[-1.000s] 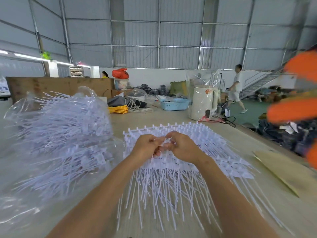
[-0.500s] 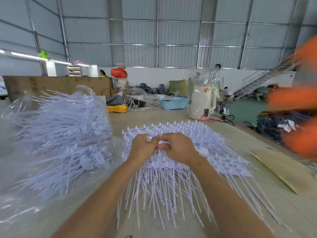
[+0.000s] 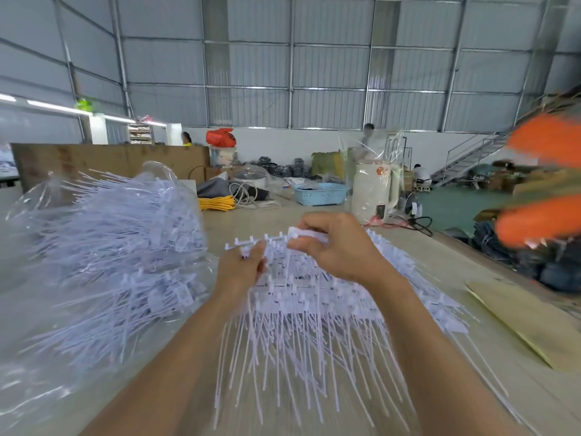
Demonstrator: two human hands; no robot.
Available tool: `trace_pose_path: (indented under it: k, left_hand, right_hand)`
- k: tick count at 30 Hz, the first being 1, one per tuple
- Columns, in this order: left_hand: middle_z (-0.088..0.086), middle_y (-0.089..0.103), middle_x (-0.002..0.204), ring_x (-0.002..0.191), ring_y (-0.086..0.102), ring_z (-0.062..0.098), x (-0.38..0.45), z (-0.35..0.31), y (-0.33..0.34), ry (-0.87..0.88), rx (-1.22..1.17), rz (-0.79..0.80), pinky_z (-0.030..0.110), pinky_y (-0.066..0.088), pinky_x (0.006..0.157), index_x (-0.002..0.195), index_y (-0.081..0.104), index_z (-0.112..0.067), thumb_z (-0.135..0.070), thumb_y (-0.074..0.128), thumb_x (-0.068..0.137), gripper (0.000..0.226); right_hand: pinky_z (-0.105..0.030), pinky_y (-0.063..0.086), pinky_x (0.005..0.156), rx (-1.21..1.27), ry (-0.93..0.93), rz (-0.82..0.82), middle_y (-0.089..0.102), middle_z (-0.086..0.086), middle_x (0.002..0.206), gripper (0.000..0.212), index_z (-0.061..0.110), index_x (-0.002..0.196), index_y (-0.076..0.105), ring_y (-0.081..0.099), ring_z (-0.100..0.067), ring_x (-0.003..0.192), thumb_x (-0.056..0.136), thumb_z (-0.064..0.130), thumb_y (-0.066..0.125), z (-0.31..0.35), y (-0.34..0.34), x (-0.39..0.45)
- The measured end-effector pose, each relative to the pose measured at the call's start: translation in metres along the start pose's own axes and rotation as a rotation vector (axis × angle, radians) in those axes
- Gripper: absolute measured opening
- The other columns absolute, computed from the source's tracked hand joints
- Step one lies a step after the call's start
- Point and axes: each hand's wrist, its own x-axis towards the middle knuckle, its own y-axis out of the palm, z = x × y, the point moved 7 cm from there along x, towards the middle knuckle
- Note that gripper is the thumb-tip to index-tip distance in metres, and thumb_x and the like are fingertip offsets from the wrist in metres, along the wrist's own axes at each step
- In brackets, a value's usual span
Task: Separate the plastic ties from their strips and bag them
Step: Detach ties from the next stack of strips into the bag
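Observation:
A pile of white plastic ties on their strips (image 3: 308, 313) lies on the table in front of me, tails pointing toward me. My left hand (image 3: 240, 269) grips the heads of ties at the pile's far left part. Raised above the pile's far edge, my right hand (image 3: 336, 247) pinches a bunch of white tie heads between thumb and fingers. On the left a clear plastic bag (image 3: 103, 256) holds a big heap of loose white ties.
The table's right edge (image 3: 465, 250) runs diagonally past a sheet of brown cardboard (image 3: 528, 319). At the back stand a white kettle in plastic wrap (image 3: 374, 190), a blue basket (image 3: 320, 193) and yellow cord (image 3: 217, 202). Blurred orange shapes (image 3: 544, 196) fill the right edge.
My hands have parted: the right hand has risen up and to the right with tie heads pinched in it, while the left stays low on the pile. A person in the background walked left.

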Motion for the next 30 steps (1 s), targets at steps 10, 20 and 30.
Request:
trace_pose_path:
  k: [10,20,30]
  left_hand:
    - [0.001,0.052,0.045,0.029,0.033,0.010,-0.041,-0.018,0.063,-0.213,-0.456,0.470,0.014,0.022,0.033,0.067,0.060,-0.015,-0.038,0.040,0.099,0.044]
    - [-0.004,0.054,0.043,0.033,0.040,0.006,-0.046,-0.022,0.061,0.001,-0.194,0.438,0.015,0.028,0.036,0.075,0.056,-0.011,-0.035,0.054,0.095,0.031]
    - [-0.004,0.039,0.032,0.028,0.034,0.007,-0.034,-0.019,0.049,0.034,-0.028,0.297,0.012,0.025,0.035,0.055,0.044,-0.011,-0.023,0.055,0.096,0.044]
  right_hand:
    - [-0.031,0.037,0.061,-0.001,0.114,0.000,0.042,0.015,0.070,0.035,0.021,0.086,0.047,0.042,-0.002,0.064,0.073,0.035,0.076,-0.029,0.026,-0.005]
    - [-0.018,0.040,0.070,0.001,0.156,0.174,0.053,0.003,0.092,0.039,0.015,0.102,0.054,0.050,-0.012,0.083,0.072,0.026,0.077,-0.050,0.042,-0.012]
    - [-0.033,0.044,0.072,-0.181,0.157,0.346,0.065,-0.009,0.084,0.024,0.008,0.095,0.069,0.058,-0.024,0.082,0.091,0.029,0.059,-0.047,0.048,-0.015]
